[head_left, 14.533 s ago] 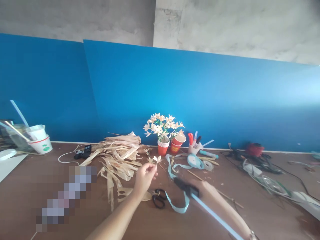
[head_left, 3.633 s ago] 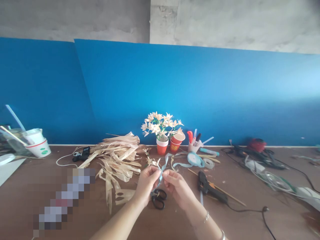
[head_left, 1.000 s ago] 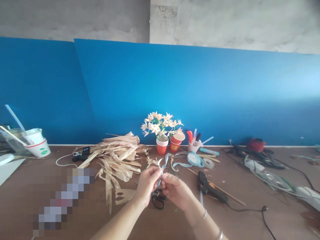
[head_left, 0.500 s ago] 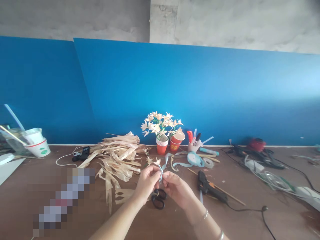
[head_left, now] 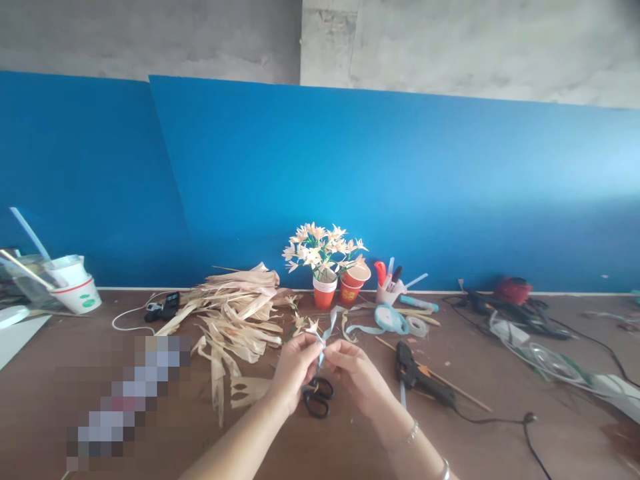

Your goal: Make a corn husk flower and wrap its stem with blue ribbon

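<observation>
My left hand [head_left: 293,369] and my right hand [head_left: 356,375] meet over the brown table [head_left: 500,427], fingertips pinched together. Between them I hold a small cream husk flower [head_left: 313,327] and a pale blue ribbon strip [head_left: 327,328] that sticks up from the pinch. Black scissors [head_left: 317,398] lie on the table just under both hands. A black glue gun [head_left: 419,377] rests right of my right hand. Dried husk strips [head_left: 235,319] are heaped to the left.
Two orange cups [head_left: 340,288] with finished husk flowers [head_left: 320,248] stand at the blue wall. Ribbon and tape rolls [head_left: 395,321], a pen cup [head_left: 387,287], tangled cables [head_left: 525,320] at the right and white tubs [head_left: 75,287] at the far left surround the work spot.
Long ago my right hand held the glue gun; it now lies on the table. Over the last second both hands stay pinched on flower and ribbon, with only small finger shifts.
</observation>
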Demonstrator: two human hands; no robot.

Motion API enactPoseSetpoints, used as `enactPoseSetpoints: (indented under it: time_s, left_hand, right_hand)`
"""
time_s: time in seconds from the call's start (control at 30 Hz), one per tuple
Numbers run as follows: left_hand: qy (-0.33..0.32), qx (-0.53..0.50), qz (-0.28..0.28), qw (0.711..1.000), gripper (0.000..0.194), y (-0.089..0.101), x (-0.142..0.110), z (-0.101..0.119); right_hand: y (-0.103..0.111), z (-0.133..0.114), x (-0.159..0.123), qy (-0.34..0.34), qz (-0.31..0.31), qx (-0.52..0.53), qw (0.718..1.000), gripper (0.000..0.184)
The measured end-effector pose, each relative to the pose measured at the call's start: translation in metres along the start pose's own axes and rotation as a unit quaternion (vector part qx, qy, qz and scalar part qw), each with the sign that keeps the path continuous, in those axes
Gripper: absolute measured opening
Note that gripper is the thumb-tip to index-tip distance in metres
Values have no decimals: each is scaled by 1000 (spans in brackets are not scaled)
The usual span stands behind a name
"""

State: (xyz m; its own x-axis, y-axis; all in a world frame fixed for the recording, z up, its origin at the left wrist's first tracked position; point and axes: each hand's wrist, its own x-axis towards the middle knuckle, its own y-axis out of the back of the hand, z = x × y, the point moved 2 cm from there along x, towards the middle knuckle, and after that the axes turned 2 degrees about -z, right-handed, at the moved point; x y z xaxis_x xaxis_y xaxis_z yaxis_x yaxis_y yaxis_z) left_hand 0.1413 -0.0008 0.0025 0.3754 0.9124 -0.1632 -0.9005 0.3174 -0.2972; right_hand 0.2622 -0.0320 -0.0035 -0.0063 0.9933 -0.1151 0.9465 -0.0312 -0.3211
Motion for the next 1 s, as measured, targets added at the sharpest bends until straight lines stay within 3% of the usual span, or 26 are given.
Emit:
enactPoseSetpoints:
  time_s: [0.23,0.47,0.83,0.93,1.0]
  left_hand:
    - [15,-3,43,999,27,-3,-1,-5]
    - [24,-22,89,996,25,-3,-5,-9]
    - [-50,-26,112,992,35,-6,-9,-10]
    - [-60,-24,120,991,36,-5,-10,-7]
    - [-70,-22,116,991,35,-4,-9,-5]
  right_hand:
    - [-3,-6,-1,86,119,-187,971,16]
    - [-6,-5,-6,146,147,-305,930,14]
    - [-12,-6,-11,215,191,-371,883,18]
    - [-14,-8,-12,217,187,-333,898,17]
    - [-12,-8,-10,170,152,-266,937,16]
